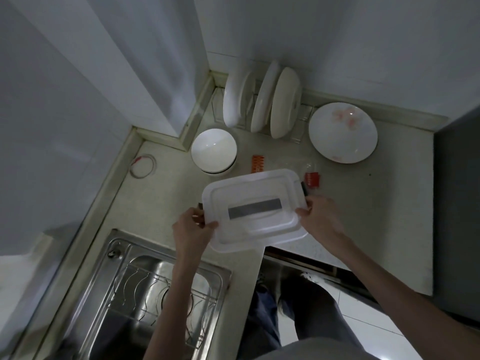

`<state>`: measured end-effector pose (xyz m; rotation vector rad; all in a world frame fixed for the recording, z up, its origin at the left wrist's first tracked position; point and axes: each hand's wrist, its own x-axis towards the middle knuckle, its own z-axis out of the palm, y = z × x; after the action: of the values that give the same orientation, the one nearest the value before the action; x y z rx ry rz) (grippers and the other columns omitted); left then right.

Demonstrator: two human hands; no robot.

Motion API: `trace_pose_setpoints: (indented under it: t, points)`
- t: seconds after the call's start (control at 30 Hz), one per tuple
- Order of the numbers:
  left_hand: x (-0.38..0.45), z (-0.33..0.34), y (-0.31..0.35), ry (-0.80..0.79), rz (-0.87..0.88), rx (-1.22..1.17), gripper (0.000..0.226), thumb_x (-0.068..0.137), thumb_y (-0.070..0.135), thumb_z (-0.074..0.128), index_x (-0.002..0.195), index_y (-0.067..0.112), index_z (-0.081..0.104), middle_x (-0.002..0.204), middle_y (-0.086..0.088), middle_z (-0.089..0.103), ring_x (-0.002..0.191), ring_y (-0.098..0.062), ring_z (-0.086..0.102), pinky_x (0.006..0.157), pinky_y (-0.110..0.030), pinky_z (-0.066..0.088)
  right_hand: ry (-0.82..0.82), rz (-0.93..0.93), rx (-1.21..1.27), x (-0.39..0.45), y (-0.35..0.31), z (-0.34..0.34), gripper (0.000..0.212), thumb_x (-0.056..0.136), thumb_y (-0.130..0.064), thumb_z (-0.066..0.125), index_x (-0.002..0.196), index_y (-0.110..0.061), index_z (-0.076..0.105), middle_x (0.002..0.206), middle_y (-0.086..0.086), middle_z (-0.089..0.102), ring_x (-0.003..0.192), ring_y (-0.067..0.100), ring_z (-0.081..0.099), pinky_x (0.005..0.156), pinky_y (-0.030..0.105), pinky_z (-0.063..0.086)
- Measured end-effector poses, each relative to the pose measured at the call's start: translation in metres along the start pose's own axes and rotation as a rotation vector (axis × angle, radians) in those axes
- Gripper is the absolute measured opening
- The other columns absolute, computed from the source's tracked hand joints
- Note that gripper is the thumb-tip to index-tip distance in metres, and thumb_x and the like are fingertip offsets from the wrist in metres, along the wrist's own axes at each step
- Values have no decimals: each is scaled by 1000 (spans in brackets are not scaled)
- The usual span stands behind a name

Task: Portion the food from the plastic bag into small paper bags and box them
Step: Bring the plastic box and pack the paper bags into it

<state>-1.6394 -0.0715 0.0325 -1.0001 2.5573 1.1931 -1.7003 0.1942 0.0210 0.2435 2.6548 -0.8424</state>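
Note:
A white plastic box lid [255, 201] with a grey strip in its middle hangs over the near part of the counter. My left hand [191, 228] grips its left edge, thumb on top. My right hand [320, 216] grips its right edge the same way. The lid covers whatever is beneath it; only a dark corner [304, 187] shows at its right rim. A clear plastic bag with a red label [311, 178] lies just behind the lid. An orange patterned packet [258, 163] lies behind the lid's far edge. No paper bags are in sight.
A white bowl stack [214, 150] stands behind the lid to the left. Upright plates fill a wire rack [262, 100] at the wall, with a flowered plate [342, 132] to the right. A steel sink [145, 294] with a wire grid lies at the near left.

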Motion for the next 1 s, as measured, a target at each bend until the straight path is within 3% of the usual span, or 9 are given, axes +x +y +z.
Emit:
trace_pose_setpoints:
  t: [0.13,0.2,0.27,0.33,0.4,0.5,0.67,0.87,1.0]
  points:
    - [4,2,-3,23,57,124,41,72,19,83,107,10,64,109,-9,61,94,-25,59,74,-27,42,21,85,-119,19,4,2,40,73,-27,76,105,-10,57,117,10,47,106,29,47,89,35,45]
    - [12,0,-5,-36,-20,113,64,71,23,85,126,12,54,124,-14,55,109,-32,56,84,-35,45,-86,131,-33,30,6,-1,75,71,-30,77,132,-10,39,129,12,41,118,32,41,94,36,39]
    - [20,-3,-5,-151,-157,66,84,74,27,84,142,8,39,132,-16,55,117,-35,56,90,-40,47,-246,195,127,38,8,-5,87,73,-31,77,143,-14,29,133,9,43,120,30,46,95,33,40]
    - [22,-5,-2,-262,-232,16,66,80,26,79,134,1,49,110,-12,67,99,-31,66,77,-32,53,-383,305,198,40,7,-11,66,78,-31,74,133,-16,42,120,5,56,104,24,57,81,32,50]
    - [21,-3,-1,-269,-171,21,25,84,22,74,100,4,67,77,-4,68,79,-28,69,67,-33,56,-409,353,211,37,5,-13,41,81,-29,71,116,-16,51,102,4,62,85,19,62,64,28,53]
    - [9,3,2,-149,-47,172,20,84,23,69,93,5,70,77,-9,69,72,-28,64,59,-32,47,-234,235,95,24,-7,-6,19,83,-24,67,90,-12,54,92,9,64,72,17,61,56,25,48]
    - [-12,11,5,77,43,296,20,84,23,64,89,5,68,62,-4,59,52,-20,44,55,-27,31,-58,153,-100,-6,-21,0,26,91,-20,51,110,-1,52,105,17,57,98,35,57,69,33,38]
    - [-15,17,5,122,81,250,13,82,16,61,69,13,60,49,7,46,42,-6,41,40,-21,22,40,90,-138,-18,-28,11,19,83,1,55,98,-9,53,93,6,56,75,20,54,59,29,45]
    - [-15,19,-3,75,21,181,17,87,26,60,92,10,65,63,8,54,56,-13,54,50,-23,31,38,101,68,-18,-19,14,39,95,-11,46,132,-6,36,101,11,55,74,21,55,61,28,46]
